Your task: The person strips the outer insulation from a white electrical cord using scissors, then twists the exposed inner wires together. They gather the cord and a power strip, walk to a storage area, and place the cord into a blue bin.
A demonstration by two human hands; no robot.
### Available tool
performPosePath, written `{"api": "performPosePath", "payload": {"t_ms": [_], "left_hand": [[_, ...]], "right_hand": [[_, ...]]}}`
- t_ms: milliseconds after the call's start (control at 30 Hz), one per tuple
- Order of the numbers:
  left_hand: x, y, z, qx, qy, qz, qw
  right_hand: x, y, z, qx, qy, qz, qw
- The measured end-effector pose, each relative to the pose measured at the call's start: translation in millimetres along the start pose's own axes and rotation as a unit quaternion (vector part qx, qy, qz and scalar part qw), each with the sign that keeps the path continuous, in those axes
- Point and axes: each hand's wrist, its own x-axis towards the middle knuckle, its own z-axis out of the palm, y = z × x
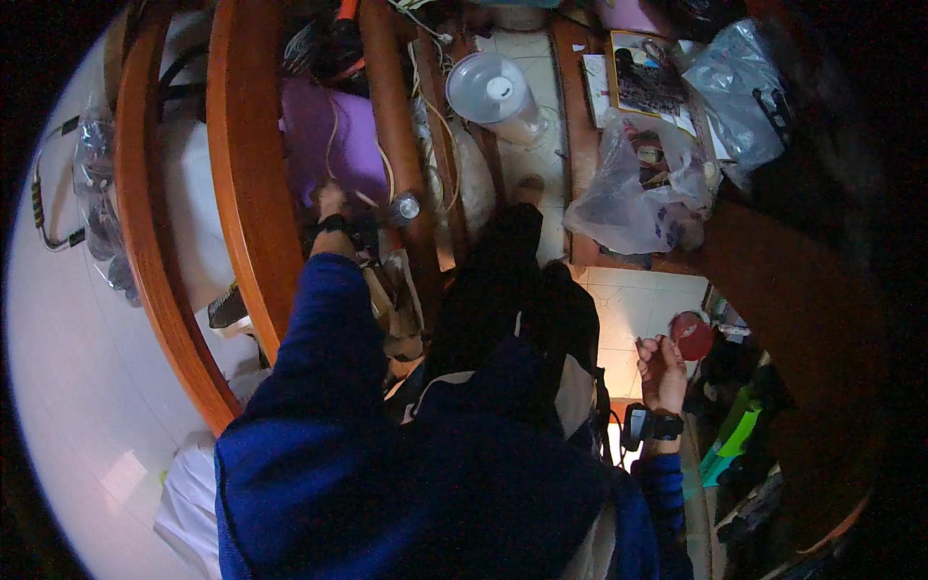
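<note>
My left hand (332, 200) reaches forward beside a purple panel (356, 145), a dark band round its wrist. A thin pale cord (335, 126) runs down to that hand; its fingers are too small and dim to tell whether they grip it. Just right of it, a small clear round object (404, 208) rests on a brown wooden bar (394, 106). At my right side, my right hand (662, 372) is raised with curled fingers, around something small and dark at the fingertips that I cannot make out. A red round object (691, 335) lies beyond it.
Curved wooden slats (253, 174) stand at left. Ahead is a clear plastic container (495, 95) on the tiled floor. A dark wooden surface at right bears a filled translucent bag (643, 188), papers and another plastic bag (739, 92). A green object (732, 435) sits at lower right.
</note>
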Motion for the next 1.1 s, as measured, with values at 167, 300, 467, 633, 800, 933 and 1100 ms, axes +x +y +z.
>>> {"api": "performPosePath", "payload": {"t_ms": [167, 300, 467, 633, 800, 933, 1100], "left_hand": [[11, 8, -8, -0.251, 0.051, -0.216, 0.942], [-22, 70, -47, -0.197, 0.14, -0.307, 0.92], [-51, 208, -57, -0.449, 0.306, 0.007, 0.839], [16, 279, 20, -0.471, 0.187, -0.159, 0.847], [97, 253, 98, -0.379, 0.187, -0.244, 0.873], [122, 248, 101, -0.389, 0.153, -0.326, 0.848], [152, 245, 83, -0.374, 0.134, -0.379, 0.835]], "right_hand": [[5, 6, -2, 0.01, -0.006, 0.002, 1.0], [12, 7, 3, 0.013, 0.019, 0.017, 1.0], [24, 5, 14, 0.03, -0.018, 0.038, 0.999], [32, 16, 28, 0.016, 0.025, 0.043, 0.999], [47, 32, 24, -0.033, 0.078, 0.061, 0.995], [66, 42, 28, -0.082, 0.072, 0.066, 0.992], [87, 49, 56, -0.261, 0.093, 0.067, 0.958]]}}
